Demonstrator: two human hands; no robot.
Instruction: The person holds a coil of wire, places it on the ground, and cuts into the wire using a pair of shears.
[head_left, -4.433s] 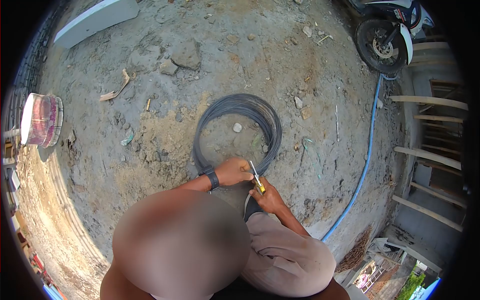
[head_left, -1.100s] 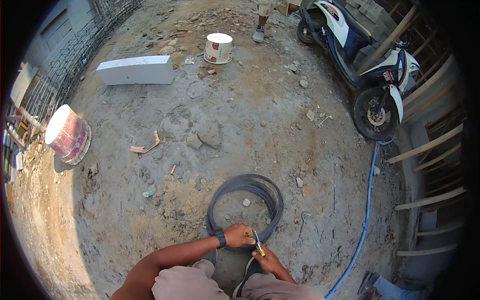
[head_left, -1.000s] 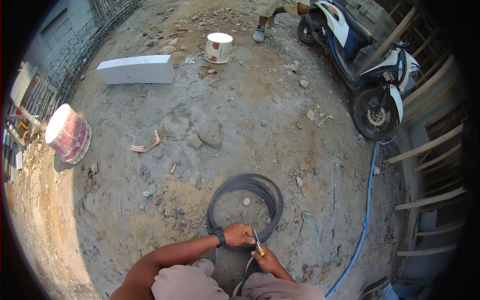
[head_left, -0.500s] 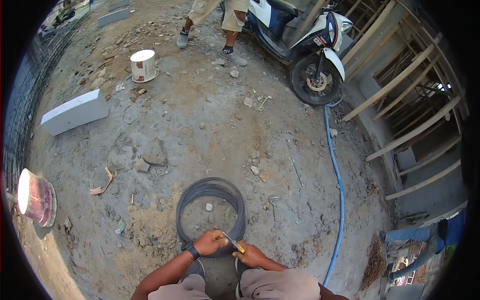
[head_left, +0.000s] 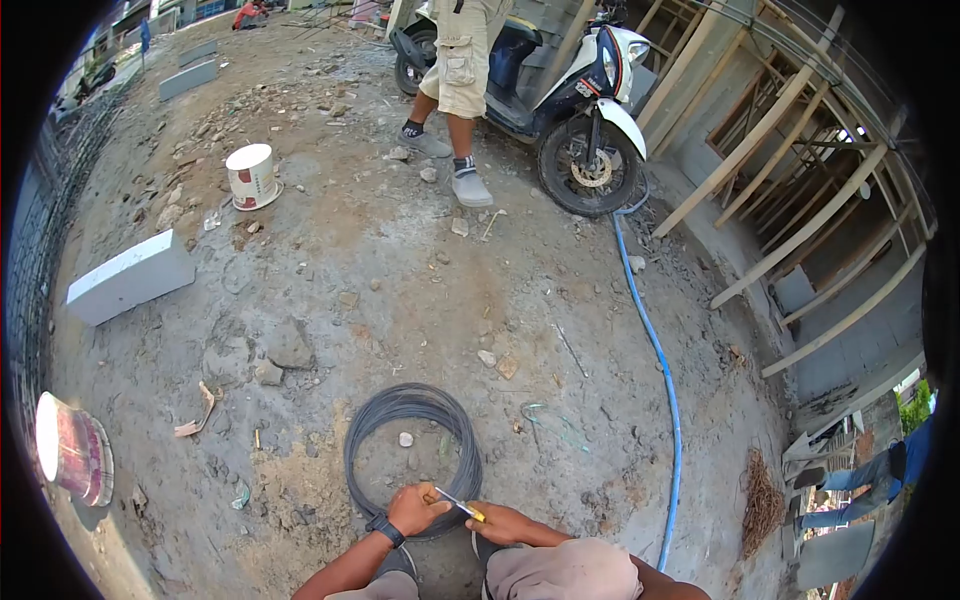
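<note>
A coil of thin dark wire (head_left: 458, 420) lies on the ground between my feet. Over its near edge, my right hand (head_left: 500, 523) is closed around the yellow handle of a slim metal tool (head_left: 460, 505); its exact kind is unclear. The metal shaft points toward my left hand (head_left: 415, 510), which wears a dark watch (head_left: 384, 528). Those left fingers are pinched together at the tool's tip, and what lies between them is too small to make out. Inside the coil sits a pale stone (head_left: 406, 439).
A person in shorts (head_left: 460, 80) walks ahead beside a parked motorbike (head_left: 590, 130). A blue hose (head_left: 660, 360) runs along the right. White buckets (head_left: 252, 178) and a pale block (head_left: 132, 276) stand left. Wooden poles (head_left: 780, 190) lean at the right, near another person's blue-clad legs (head_left: 850, 495).
The person ahead has stepped closer, toward the middle. My view has tilted up and shifted slightly right. Both hands stay over the coil's near edge with the tool between them.
</note>
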